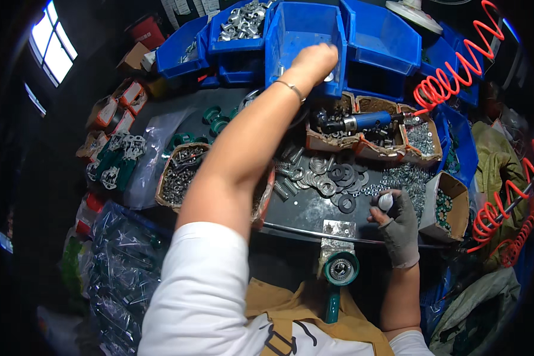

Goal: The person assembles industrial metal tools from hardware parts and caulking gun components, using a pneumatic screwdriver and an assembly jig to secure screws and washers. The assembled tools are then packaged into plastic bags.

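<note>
My bare left hand (315, 62) reaches across the bench into a blue bin (293, 41). Its fingers curl downward there. A small pale piece shows just below them, too little of it to name. My right hand (400, 224), in a grey fingerless glove, is closed around a small pale rounded piece (385, 202) above the bench's near right side. Left of that hand, at the bench edge, a green round part (341, 269) with a ring of metal inside sits below a metal plate (339, 230). Flat ring washers (329, 180) and springs (286, 185) lie between my arms.
A blue air tool (368, 121) on a coiled red hose (457, 71) lies across cardboard boxes of small hardware. Metal fittings (243, 21) fill a bin at the back. A carton (445, 207) stands beside my right hand. Bagged parts (121, 261) sit at lower left.
</note>
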A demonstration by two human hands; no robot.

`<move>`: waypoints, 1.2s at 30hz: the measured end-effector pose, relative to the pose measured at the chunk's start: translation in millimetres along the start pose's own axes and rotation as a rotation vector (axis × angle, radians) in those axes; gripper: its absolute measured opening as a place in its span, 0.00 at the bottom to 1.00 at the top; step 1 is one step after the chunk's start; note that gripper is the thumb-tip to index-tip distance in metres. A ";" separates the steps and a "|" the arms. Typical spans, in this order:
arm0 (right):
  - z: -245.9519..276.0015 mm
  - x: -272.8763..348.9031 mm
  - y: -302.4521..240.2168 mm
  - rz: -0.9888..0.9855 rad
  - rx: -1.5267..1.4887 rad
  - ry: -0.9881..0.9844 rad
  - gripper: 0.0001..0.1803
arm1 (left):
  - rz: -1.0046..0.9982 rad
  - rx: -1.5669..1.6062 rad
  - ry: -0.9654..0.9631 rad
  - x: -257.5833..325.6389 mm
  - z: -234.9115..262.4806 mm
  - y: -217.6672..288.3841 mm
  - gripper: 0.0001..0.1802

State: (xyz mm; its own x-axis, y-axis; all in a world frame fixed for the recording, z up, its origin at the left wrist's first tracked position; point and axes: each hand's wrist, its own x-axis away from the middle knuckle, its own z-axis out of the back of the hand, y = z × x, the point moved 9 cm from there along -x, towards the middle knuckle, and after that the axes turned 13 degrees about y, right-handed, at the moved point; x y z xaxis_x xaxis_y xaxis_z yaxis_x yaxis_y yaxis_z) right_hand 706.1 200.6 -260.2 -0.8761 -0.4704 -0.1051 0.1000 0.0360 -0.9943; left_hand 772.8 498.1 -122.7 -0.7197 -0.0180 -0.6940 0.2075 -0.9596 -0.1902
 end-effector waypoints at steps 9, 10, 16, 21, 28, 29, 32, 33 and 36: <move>5.7 34.1 -44.1 0.635 0.535 0.115 0.20 | 0.667 1.340 -0.113 199.6 125.4 122.8 0.17; 4.6 37.0 -47.0 0.626 0.535 0.115 0.20 | 0.639 1.235 -0.084 222.5 134.0 138.4 0.19; -6.5 83.5 -92.2 1.052 0.621 0.133 0.21 | 0.723 1.205 0.175 277.9 153.8 190.6 0.31; -4.6 106.3 -99.8 1.218 0.736 0.162 0.17 | 0.621 1.174 0.261 278.2 166.3 202.2 0.31; -6.7 125.7 -113.6 1.378 0.826 0.125 0.13 | 0.513 1.029 0.301 271.0 186.3 204.4 0.30; -5.9 127.3 -114.4 1.399 0.839 0.109 0.12 | 0.501 1.008 0.294 270.4 187.8 204.9 0.29; -4.8 127.5 -116.7 1.414 0.892 0.128 0.12 | 0.491 0.970 0.290 268.7 189.8 204.5 0.30; -4.0 127.0 -116.3 1.414 0.893 0.129 0.12 | 0.490 0.971 0.290 267.7 190.2 203.4 0.30; -1.4 126.4 -116.8 1.413 0.876 0.144 0.11 | 0.545 0.920 0.239 269.5 185.3 199.4 0.28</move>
State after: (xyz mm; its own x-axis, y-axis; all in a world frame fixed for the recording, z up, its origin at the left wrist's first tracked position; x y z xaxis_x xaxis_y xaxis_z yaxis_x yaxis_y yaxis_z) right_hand 583.1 138.1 -157.4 0.0995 -0.4188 -0.9026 0.9699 -0.1616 0.1819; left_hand 497.4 249.8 -219.0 -0.5135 -0.5441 -0.6635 -0.1867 -0.6839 0.7053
